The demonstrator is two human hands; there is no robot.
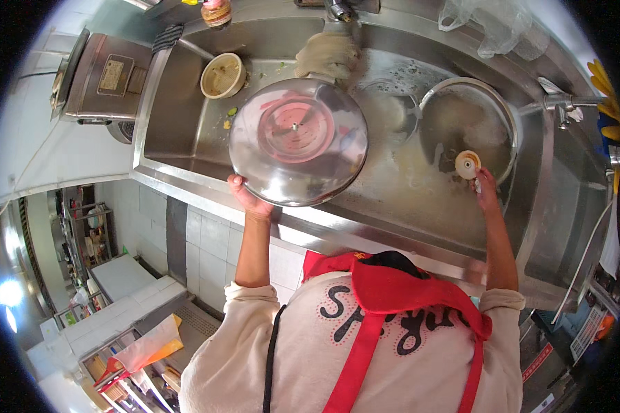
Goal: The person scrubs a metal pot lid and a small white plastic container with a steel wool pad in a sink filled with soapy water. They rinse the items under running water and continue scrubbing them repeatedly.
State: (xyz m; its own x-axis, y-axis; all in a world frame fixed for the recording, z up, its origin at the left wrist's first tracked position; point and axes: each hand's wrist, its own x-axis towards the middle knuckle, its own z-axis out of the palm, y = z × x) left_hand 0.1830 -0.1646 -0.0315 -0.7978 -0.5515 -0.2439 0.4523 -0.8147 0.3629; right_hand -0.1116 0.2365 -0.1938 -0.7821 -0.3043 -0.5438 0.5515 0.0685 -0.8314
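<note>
My left hand [250,196] grips the rim of a round, shiny steel pot lid [336,160], tilted above the sink. A small metal stud stands at the lid's centre, amid pinkish rings that may be a reflection. In my right hand [486,186] is a small round cream-and-orange piece [467,164], knob-like, with a hole in its middle. It is over the near side of a large round steel basin [467,81] holding cloudy water. Both hands are above a long stainless steel sink [186,160]. The lid hides part of the sink floor.
A cream plastic strainer [222,76] with food scraps sits at the sink's left. A blurred beige cloth-like mass [326,54] lies below the back tap [339,9]. Another tap [563,111] and yellow gloves [607,98] are at right. A clear plastic bag [488,26] hangs behind.
</note>
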